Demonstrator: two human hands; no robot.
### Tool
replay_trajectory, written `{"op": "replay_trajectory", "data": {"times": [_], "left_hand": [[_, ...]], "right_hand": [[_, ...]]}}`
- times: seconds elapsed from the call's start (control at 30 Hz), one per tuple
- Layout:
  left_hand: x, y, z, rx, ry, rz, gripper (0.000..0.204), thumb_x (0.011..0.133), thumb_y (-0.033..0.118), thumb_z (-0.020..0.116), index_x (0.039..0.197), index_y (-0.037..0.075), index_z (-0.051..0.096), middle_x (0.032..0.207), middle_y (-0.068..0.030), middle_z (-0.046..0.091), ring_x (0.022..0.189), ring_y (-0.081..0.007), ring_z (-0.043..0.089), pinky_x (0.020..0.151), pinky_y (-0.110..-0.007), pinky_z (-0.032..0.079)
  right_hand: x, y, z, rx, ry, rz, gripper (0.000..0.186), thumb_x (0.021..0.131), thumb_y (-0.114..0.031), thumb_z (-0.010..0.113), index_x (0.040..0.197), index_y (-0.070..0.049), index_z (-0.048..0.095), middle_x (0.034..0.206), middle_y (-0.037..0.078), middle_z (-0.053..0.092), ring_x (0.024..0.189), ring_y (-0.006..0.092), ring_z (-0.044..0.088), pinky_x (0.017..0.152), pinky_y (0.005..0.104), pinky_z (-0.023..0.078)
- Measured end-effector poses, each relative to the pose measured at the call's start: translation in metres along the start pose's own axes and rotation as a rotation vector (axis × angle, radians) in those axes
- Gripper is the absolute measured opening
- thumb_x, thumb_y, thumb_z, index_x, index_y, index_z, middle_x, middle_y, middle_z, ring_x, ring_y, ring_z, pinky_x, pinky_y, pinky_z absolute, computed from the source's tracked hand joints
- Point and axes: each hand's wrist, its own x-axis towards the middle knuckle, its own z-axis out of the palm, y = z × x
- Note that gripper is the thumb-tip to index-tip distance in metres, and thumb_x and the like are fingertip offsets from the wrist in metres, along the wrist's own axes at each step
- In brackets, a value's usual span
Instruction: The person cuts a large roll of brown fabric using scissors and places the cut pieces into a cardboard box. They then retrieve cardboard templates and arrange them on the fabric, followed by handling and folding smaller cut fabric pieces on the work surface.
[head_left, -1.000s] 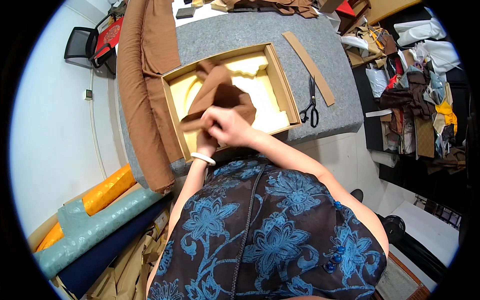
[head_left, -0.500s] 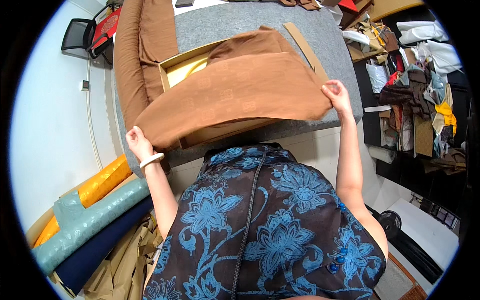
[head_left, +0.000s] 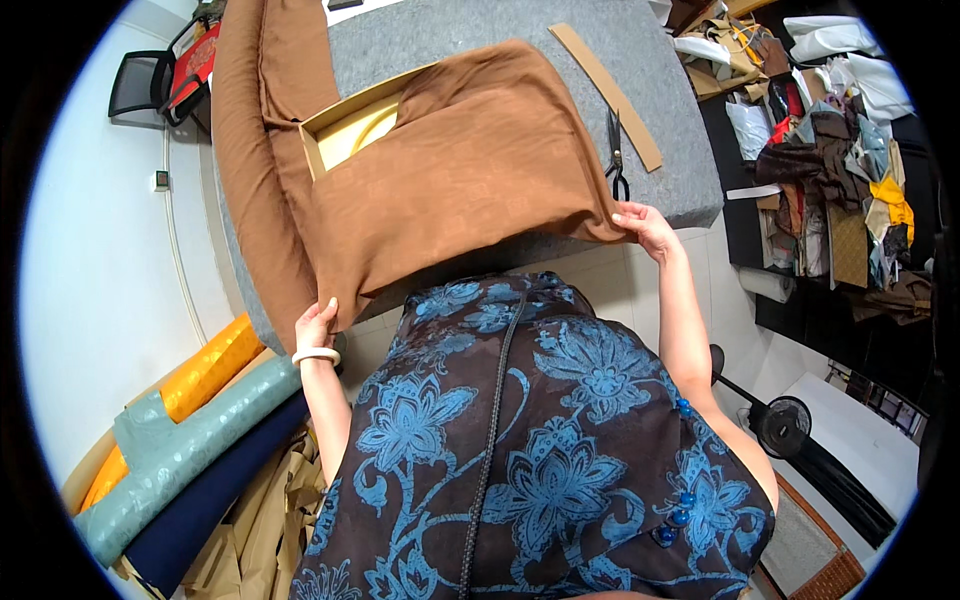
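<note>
A brown patterned cloth (head_left: 470, 160) is spread over a shallow box (head_left: 345, 112) on the grey table (head_left: 430, 35). My left hand (head_left: 318, 328), with a pale bangle on its wrist, pinches the cloth's near left corner, which hangs past the table's edge. At the near right corner, my right hand (head_left: 648, 226) grips the cloth between thumb and fingers. Only the box's far left part shows, with a yellow inside and a curved yellow band; the cloth hides the rest. Black-handled scissors (head_left: 616, 160) lie just beyond my right hand.
A cardboard strip (head_left: 610, 100) lies beside the scissors. Along the table's left side runs a roll of brown fabric (head_left: 245, 150). Fabric rolls (head_left: 200, 435) lean at lower left. Shelves heaped with fabric scraps (head_left: 830, 170) stand at right, with a black chair (head_left: 150, 80) at far left.
Both hands have come nearer my body, drawing the cloth down over the box's near edge. The left moved rightward, the right slightly leftward. The scissors, covered before, now show.
</note>
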Motion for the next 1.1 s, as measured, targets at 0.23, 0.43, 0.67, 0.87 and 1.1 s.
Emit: {"op": "replay_trajectory", "data": {"times": [0.23,0.43,0.67,0.87,1.1], "left_hand": [[-0.024,0.004,0.000,-0.140,0.270,0.146,0.018,0.089,0.025,0.070,0.095,0.011,0.059,0.085,0.0010,0.065,0.078,-0.0113,0.060,0.068,-0.028,0.047],[-0.070,0.068,0.059,-0.167,0.061,0.607,0.025,0.094,0.020,0.064,0.107,0.000,0.060,0.092,-0.0051,0.067,0.081,-0.0109,0.064,0.063,-0.023,0.051],[-0.111,0.105,0.197,0.190,-0.411,0.658,0.019,0.096,0.014,0.060,0.106,-0.002,0.065,0.094,-0.0003,0.065,0.084,-0.0060,0.059,0.072,-0.020,0.048],[-0.114,0.101,0.226,0.052,-0.803,0.367,0.022,0.099,0.018,0.051,0.111,0.004,0.063,0.099,-0.0015,0.067,0.087,-0.0097,0.064,0.086,-0.032,0.055],[-0.103,0.094,0.219,0.049,-0.810,0.301,0.025,0.100,0.021,0.049,0.114,0.004,0.061,0.102,-0.0027,0.067,0.090,-0.0116,0.065,0.086,-0.033,0.055]], "right_hand": [[-0.023,-0.004,-0.013,0.051,0.120,-0.110,0.018,0.091,-0.017,0.066,0.106,-0.007,0.062,0.095,-0.003,0.065,0.074,0.0033,0.056,0.067,0.0188,0.045],[-0.036,-0.072,0.036,-0.068,0.473,-0.449,0.024,0.090,-0.014,0.067,0.111,-0.006,0.058,0.090,0.004,0.068,0.081,0.0087,0.062,0.069,0.0240,0.050],[-0.060,-0.163,0.208,-0.445,-0.012,-0.674,0.035,0.085,-0.016,0.070,0.117,-0.008,0.057,0.086,0.004,0.067,0.074,0.0082,0.059,0.061,0.0252,0.050],[-0.048,-0.154,0.270,-0.489,-0.046,-0.716,0.029,0.081,-0.015,0.070,0.106,-0.004,0.058,0.071,0.005,0.064,0.063,0.0102,0.059,0.064,0.0269,0.050],[-0.046,-0.141,0.283,-0.371,0.044,-0.834,0.025,0.078,-0.009,0.070,0.099,-0.003,0.059,0.066,0.001,0.057,0.058,0.0080,0.055,0.061,0.0235,0.049]]}}
